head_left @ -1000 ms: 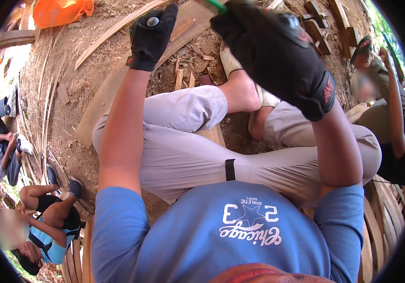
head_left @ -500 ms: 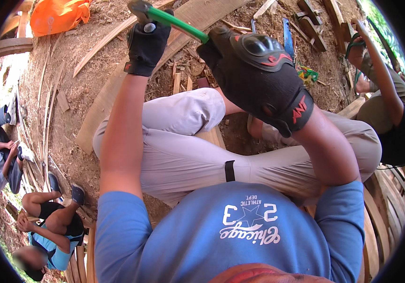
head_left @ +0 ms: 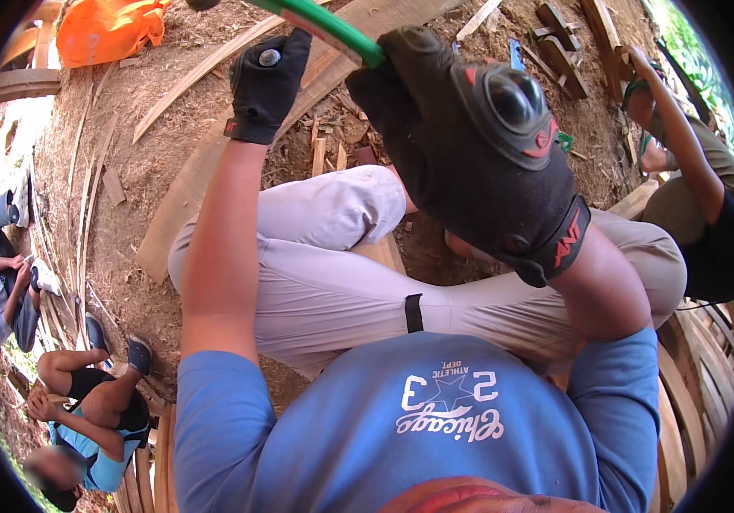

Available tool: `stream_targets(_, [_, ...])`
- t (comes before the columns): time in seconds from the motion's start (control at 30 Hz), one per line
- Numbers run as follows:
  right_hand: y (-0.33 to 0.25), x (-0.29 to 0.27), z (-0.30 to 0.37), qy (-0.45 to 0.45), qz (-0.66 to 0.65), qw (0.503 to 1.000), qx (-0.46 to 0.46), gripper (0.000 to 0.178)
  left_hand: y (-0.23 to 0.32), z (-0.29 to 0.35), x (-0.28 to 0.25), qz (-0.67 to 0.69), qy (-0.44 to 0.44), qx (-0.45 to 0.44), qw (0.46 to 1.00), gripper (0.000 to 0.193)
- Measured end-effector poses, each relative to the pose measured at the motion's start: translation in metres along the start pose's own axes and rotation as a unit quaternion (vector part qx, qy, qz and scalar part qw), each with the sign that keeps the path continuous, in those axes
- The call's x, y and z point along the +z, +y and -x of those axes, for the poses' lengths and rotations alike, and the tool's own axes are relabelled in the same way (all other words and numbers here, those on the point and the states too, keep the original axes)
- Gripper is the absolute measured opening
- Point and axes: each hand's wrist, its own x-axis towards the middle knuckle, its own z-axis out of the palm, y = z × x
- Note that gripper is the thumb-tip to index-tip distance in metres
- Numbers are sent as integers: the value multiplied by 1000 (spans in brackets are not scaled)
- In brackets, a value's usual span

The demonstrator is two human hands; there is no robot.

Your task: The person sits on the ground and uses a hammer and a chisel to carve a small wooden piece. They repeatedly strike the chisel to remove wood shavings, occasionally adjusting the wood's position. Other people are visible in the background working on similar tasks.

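My right hand (head_left: 478, 145), in a black glove with a hard knuckle guard, is wrapped round the green handle of a hammer (head_left: 324, 27). Only a bit of the dark hammer head shows at the top edge. My left hand (head_left: 263, 90), gloved too, is a fist round a metal rod; just its round silver end (head_left: 270, 57) sticks out, and the rest is hidden. Below that fist lies a wide wooden plank (head_left: 183, 188), running from the top centre down to my left knee. The hammer is apart from the rod's end.
An orange bag (head_left: 111, 32) lies at the far left. Thin wood strips (head_left: 85, 188) and chips cover the ground. Dark wood blocks (head_left: 562, 60) and a blue tool (head_left: 516, 54) lie far right. One person (head_left: 692, 179) sits at right, two others (head_left: 98, 419) at left.
My right hand has lifted the hammer away from the rod's end, and its head has moved up and left, mostly out of view. My left hand has hardly moved.
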Motion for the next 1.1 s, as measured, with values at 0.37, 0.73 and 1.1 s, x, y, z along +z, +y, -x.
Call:
stream_targets(0.37, [-5,-1,0,-42,13,999,24,15,-7,-1,-2,-101,-21,30,994,35])
stream_targets(0.73, [-3,7,6,-3,14,1000,2,24,-15,-5,0,-28,-8,18,999,34])
stream_targets(1.1, [10,17,8,-81,29,996,-13,27,-16,-5,1,-110,-1,29,993,38])
